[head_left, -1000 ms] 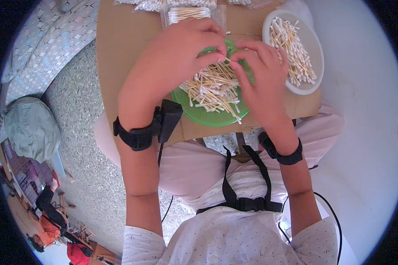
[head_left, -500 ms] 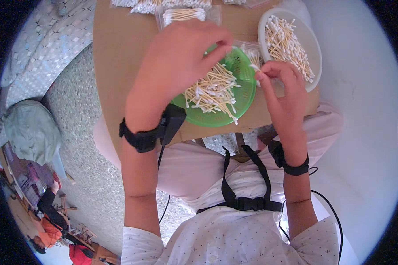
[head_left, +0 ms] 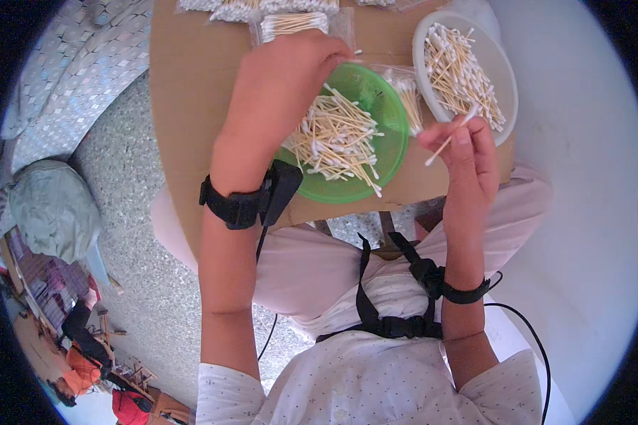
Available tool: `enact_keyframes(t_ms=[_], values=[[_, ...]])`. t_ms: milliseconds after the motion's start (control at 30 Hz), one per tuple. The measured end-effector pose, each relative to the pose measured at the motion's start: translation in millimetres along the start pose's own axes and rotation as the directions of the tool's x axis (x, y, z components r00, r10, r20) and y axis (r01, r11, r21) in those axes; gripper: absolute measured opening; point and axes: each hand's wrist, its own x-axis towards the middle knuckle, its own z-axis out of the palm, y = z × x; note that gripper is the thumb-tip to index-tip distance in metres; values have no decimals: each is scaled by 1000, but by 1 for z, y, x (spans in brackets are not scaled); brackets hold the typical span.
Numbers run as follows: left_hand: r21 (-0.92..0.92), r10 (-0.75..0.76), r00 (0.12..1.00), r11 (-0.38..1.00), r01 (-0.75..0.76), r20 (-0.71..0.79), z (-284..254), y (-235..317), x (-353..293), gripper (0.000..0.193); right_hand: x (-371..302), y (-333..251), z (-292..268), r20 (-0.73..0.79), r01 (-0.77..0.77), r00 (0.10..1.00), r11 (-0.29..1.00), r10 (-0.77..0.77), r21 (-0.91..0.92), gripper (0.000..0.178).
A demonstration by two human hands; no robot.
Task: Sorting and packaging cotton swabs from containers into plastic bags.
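Note:
A green plate (head_left: pixel 388 152) holding a heap of cotton swabs (head_left: pixel 337 138) lies on a brown cardboard board (head_left: pixel 191 106) across my lap. My left hand (head_left: pixel 280 85) hovers over the plate's left side, fingers curled down onto the swabs; what it grips is hidden. My right hand (head_left: pixel 464 152) is raised to the right of the plate and pinches a single cotton swab (head_left: pixel 446 138) between thumb and fingers. A white plate (head_left: pixel 503 78) with more swabs sits just beyond it. A small clear bag of swabs (head_left: pixel 407 95) lies between the two plates.
Several clear packs of swabs (head_left: pixel 291 21) line the board's far edge. A speckled floor (head_left: pixel 128 234) lies to the left, with a patterned cloth (head_left: pixel 64 78) and a grey-green bundle (head_left: pixel 50 209). A white surface (head_left: pixel 581 177) fills the right.
My right hand has lifted off the green plate and swung right toward the white plate, carrying one swab. My left hand stayed over the heap.

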Motion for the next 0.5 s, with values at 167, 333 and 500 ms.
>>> enact_keyframes(t_ms=[167,333,500], values=[[4,-71,988,997,71,140,-6,-5,-1,22,12,6,-12,24,-62,998,985,66,-159,12],[-89,-80,958,990,108,276,-6,-5,-4,17,8,12,-10,115,-67,991,996,74,-64,11],[-88,-80,975,991,100,206,-2,-2,-1,22,4,20,-6,118,-96,988,994,102,-57,14]])
